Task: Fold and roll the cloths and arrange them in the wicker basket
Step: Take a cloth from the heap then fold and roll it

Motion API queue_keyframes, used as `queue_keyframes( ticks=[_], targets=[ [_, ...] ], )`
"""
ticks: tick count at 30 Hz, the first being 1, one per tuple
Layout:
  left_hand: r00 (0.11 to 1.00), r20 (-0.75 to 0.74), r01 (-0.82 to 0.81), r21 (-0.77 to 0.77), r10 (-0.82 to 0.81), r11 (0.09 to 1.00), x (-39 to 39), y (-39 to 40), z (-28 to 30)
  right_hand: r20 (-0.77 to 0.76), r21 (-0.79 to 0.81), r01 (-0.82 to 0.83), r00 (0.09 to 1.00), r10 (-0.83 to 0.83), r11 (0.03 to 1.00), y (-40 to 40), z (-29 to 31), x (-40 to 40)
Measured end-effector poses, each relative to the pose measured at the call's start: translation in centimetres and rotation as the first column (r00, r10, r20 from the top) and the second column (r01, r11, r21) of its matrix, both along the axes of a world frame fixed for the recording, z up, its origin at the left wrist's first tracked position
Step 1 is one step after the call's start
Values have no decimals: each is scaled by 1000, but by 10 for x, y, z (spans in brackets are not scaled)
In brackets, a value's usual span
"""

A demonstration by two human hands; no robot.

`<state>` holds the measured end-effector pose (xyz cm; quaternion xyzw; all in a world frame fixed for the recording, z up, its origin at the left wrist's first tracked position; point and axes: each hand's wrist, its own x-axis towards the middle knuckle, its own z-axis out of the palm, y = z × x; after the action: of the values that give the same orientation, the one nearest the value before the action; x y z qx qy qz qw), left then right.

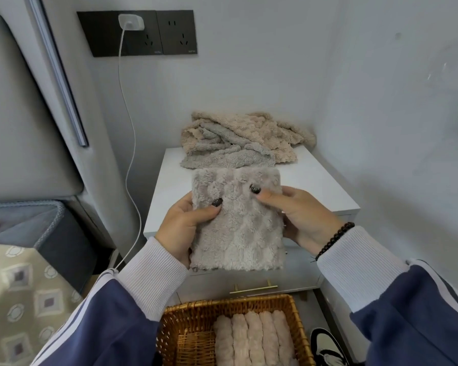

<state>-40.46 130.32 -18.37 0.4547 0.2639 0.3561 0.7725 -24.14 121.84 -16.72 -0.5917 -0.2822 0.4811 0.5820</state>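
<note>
1. While both hands are raised over the front edge of the white bench (315, 178), a folded grey cloth (237, 220) hangs between them, held up in the air.
2. The left hand (185, 225) grips the cloth's edge at 9 o'clock, thumb pressed on the front face and the fingers hidden behind it.
3. The right hand (302, 215) pinches the edge at 3 o'clock, thumb laid on the front near the top; its other fingers are behind the cloth.
4. At 12 o'clock from the held cloth, a loose heap of beige and grey cloths (238, 141) lies crumpled at the back of the bench, against the wall.
5. At 6 o'clock, below the hands, the wicker basket (196, 326) stands on the floor; five rolled pinkish cloths (251, 339) lie side by side in its right part, touching one another.
6. At 11 o'clock, a white charger (131, 21) sits in a dark wall socket, its cable running down beside the bench.
7. A black and white shoe (325, 344) shows at 4 o'clock from the basket.
</note>
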Motion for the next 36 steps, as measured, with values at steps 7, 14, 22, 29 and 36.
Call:
queue_keyframes(
  ticks=[7,14,22,29,36],
  targets=[
    [984,-172,-17,153,43,988,-1,8,-3,409,-21,-20,912,27,1000,-11,-4,15],
    [800,-575,424,337,-173,840,2,6,-13,725,-233,-214,612,316,949,-23,-4,14],
    [878,-432,353,293,-206,888,7,2,-18,511,-370,-331,708,487,868,-36,5,38],
    [955,-249,219,215,-163,952,10,0,-10,221,-144,-168,955,197,975,-42,15,63],
    [996,-90,18,120,-8,993,15,-2,-9,-396,117,-212,886,241,970,-22,-8,28]
  ],
)
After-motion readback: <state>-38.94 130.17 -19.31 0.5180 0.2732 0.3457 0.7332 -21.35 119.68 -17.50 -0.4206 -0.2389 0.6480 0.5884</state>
